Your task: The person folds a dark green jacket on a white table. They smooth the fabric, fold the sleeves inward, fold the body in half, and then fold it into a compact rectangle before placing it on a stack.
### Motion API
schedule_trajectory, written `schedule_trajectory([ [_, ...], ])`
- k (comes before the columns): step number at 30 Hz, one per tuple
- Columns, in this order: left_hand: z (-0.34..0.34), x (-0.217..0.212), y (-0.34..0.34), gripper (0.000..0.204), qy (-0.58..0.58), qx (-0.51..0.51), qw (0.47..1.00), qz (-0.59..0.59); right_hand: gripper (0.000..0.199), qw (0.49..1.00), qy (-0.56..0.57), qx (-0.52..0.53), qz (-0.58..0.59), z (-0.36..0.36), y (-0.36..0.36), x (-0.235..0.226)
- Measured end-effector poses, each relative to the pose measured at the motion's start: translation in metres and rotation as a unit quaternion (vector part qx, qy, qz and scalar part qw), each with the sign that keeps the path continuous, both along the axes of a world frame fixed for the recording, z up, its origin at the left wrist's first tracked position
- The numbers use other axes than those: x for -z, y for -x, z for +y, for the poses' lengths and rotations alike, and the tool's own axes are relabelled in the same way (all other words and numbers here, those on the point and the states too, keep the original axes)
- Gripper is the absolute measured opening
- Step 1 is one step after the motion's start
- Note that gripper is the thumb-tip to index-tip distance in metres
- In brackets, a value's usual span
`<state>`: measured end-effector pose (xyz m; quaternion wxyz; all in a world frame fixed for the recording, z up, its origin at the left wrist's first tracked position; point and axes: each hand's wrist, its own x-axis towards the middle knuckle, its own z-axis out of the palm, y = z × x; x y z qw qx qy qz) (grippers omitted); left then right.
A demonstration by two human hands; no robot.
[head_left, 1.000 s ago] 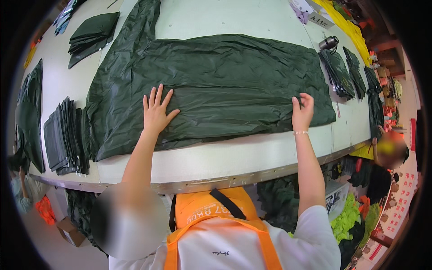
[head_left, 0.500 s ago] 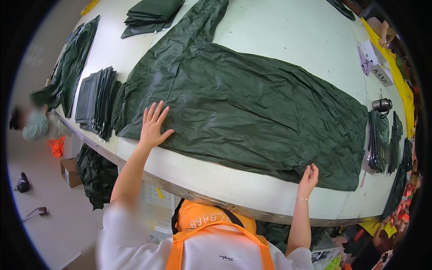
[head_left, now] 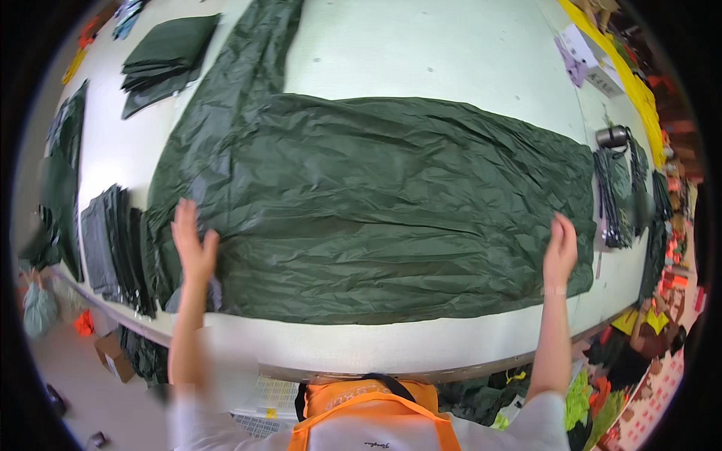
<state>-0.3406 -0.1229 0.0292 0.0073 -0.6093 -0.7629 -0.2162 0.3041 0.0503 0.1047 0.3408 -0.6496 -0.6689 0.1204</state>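
A dark green garment (head_left: 376, 203) of thin, crinkled cloth, seemingly a raincoat, lies spread flat across the table, with one long sleeve (head_left: 256, 52) stretching to the far left. My left hand (head_left: 194, 252) is over its left end, thumb apart from the fingers and nothing held. At the right end, my right hand (head_left: 560, 252) hovers on or just above the cloth, fingers extended and slightly blurred; contact is hard to judge. Close to my left hand stands a row of folded dark green pieces (head_left: 113, 248).
Folded dark green cloth (head_left: 169, 52) is stacked at the far left. A metal flask (head_left: 613, 137) and dark bundles (head_left: 617, 195) sit to the right, with a white box (head_left: 590, 56) beyond. The table's near edge (head_left: 451, 373) runs before me. Another person (head_left: 650, 338) is at right.
My right hand has left the garment's near edge and moved up over its right end. My left hand has shifted toward the left end. The view has turned, and the near edge appears straighter.
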Motion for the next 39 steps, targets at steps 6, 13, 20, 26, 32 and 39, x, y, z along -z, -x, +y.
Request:
schedule_trajectory([
  [6, 0.18, 0.045, 0.128, 0.085, 0.112, -0.163, 0.968, 0.157, 0.053, 0.876, 0.003, -0.222, -0.428, 0.194, 0.049, 0.032],
  [13, 0.26, 0.072, 0.209, 0.125, 0.259, -0.186, 0.944, 0.079, 0.078, 0.776, 0.293, -0.252, -0.498, 0.271, 0.058, 0.038],
  [20, 0.215, -0.028, 0.092, 0.058, 0.205, -0.191, 0.944, 0.173, 0.02, 0.865, 0.018, -0.178, -0.469, 0.204, 0.002, 0.014],
  [26, -0.008, -0.074, 0.077, 0.034, -0.133, -0.177, 0.97, 0.098, 0.049, 0.92, -0.16, -0.128, -0.335, 0.044, -0.058, -0.057],
  [32, -0.157, -0.013, 0.059, 0.049, 0.078, -0.09, 0.974, 0.19, 0.071, 0.907, -0.023, -0.141, -0.397, -0.095, -0.116, -0.009],
  [39, -0.183, 0.032, 0.033, 0.063, 0.233, -0.094, 0.957, 0.143, 0.097, 0.898, 0.234, -0.012, -0.373, -0.153, -0.124, 0.069],
])
